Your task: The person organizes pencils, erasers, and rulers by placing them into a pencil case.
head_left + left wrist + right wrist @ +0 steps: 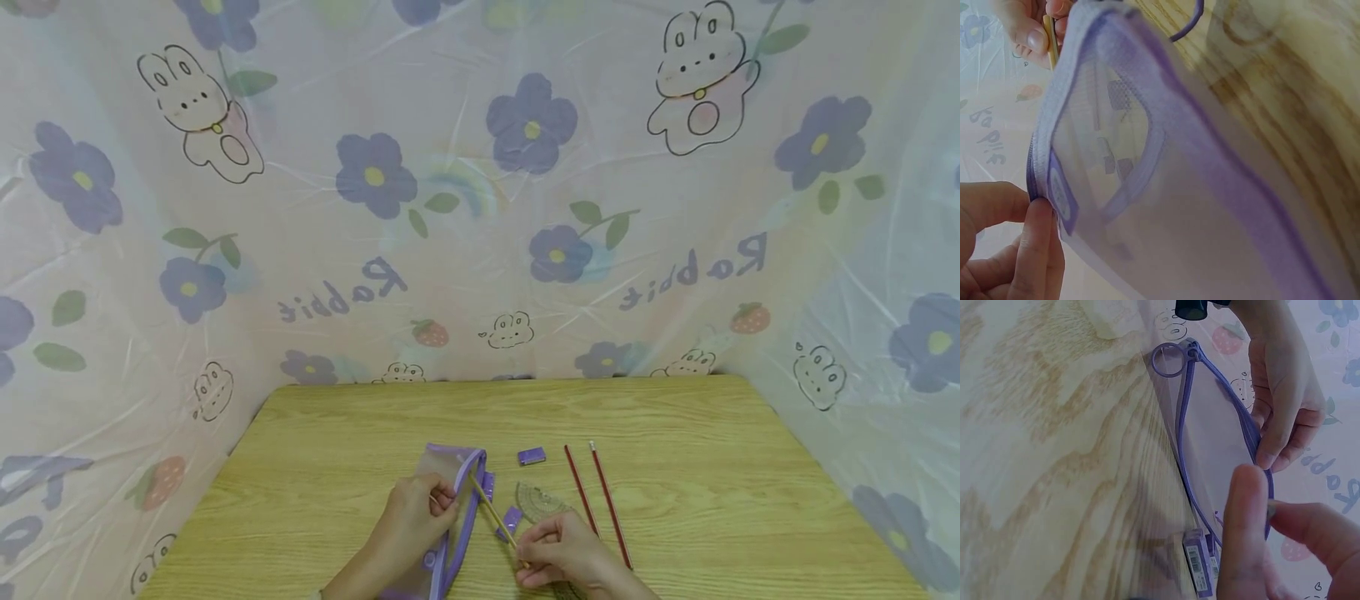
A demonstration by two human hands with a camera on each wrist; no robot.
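A see-through pouch [414,567] with purple edging and a zip lies at the middle front of the table, its mouth spread apart. My left hand [416,517] pinches one zip edge of the pouch between thumb and fingers, as the left wrist view also shows. In my right hand [562,550], the fingertips pinch the near end of a thin yellow pencil-like stick [495,517]. That stick slants up and left, its far end at the pouch's mouth; how far inside it reaches, I cannot tell. In the right wrist view, a purple zip ring [1168,360] hangs at the pouch's end.
Right of the pouch lie a purple eraser [532,456], a second small purple packet [512,522] and a clear protractor [538,498], partly behind my right hand. Two dark red pencils [581,487] [611,504] lie farther right. A printed curtain [465,250] encloses the wooden table.
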